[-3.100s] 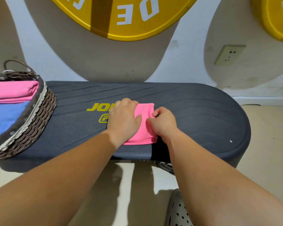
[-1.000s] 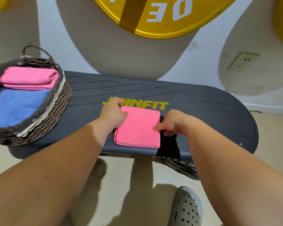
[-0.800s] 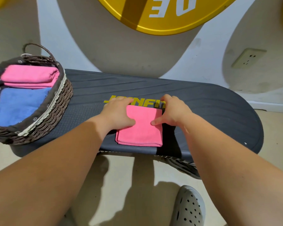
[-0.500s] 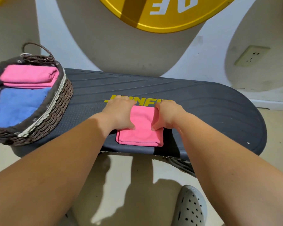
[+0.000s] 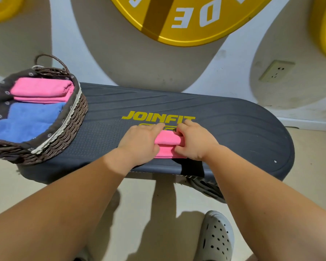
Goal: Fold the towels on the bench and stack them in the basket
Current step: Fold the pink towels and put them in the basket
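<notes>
A small folded pink towel (image 5: 167, 143) lies on the dark bench (image 5: 233, 129), just below the yellow JOINFIT lettering. My left hand (image 5: 141, 142) grips its left side and my right hand (image 5: 194, 141) grips its right side, thumbs on the near layer, and its far edge is lifted and folded toward me. At the bench's left end stands a wicker basket (image 5: 68, 129). It holds a folded pink towel (image 5: 41, 89) at the back and a blue towel (image 5: 24, 123) in front.
A wall with large yellow discs (image 5: 186, 17) rises right behind the bench. A wall socket (image 5: 277, 71) sits at the right. My grey perforated shoe (image 5: 215, 238) is on the beige floor below the bench's near edge.
Both hands moved inward from the towel's side edges and took hold of it. The flat square towel now has its far part folded over toward me, so it looks narrower.
</notes>
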